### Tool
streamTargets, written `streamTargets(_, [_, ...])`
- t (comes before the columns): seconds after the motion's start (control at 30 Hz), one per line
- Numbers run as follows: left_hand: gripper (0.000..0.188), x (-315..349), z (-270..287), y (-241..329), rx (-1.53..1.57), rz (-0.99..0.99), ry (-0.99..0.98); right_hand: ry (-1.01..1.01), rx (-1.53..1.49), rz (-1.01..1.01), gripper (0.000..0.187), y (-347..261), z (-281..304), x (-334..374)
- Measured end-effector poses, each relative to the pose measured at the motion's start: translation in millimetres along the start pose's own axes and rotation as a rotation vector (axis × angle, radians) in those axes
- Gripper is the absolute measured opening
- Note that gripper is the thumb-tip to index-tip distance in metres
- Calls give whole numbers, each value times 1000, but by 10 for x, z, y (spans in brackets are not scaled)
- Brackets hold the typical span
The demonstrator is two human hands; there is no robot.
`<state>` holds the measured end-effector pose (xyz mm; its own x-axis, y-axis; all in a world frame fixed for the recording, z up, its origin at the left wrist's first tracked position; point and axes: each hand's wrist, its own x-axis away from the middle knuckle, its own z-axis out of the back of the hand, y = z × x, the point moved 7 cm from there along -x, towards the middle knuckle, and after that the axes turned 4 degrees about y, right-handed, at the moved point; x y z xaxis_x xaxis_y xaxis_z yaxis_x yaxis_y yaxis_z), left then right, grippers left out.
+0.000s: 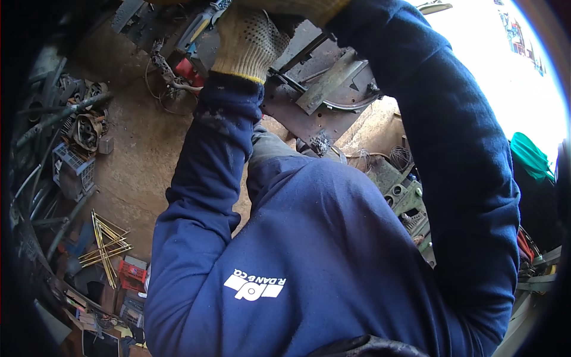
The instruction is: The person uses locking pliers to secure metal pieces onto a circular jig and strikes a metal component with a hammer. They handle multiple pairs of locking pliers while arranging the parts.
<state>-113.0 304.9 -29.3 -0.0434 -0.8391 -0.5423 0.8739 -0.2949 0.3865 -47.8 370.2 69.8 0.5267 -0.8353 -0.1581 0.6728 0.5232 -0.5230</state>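
Note:
My left hand (pixel 250 44), in a cream knit work glove with dark dots, is at the upper edge, over a dark steel work table (pixel 291 113). Its fingers are hidden or cut off by the frame. My right hand (pixel 306 7), in a similar glove, reaches in from the right along the top edge, close to the left; only a part of it shows. Whatever either hand holds cannot be seen. Just right of the left hand lie a flat steel bar (pixel 332 82), thin dark rods and a curved metal strip (pixel 351 106) on the table.
A red object (pixel 189 72) and cables hang left of the table. Below right stands a green machine (pixel 404 205). Pipes, a grey crate (pixel 74 169) and scrap line the left side, with yellow rods (pixel 106 247) and a red box (pixel 132 273) on the floor.

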Motion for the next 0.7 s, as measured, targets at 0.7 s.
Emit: streamTargets(0.7, [33, -306, 176, -118, 10, -308, 28, 88, -561, 31, 25, 409, 373, 169])
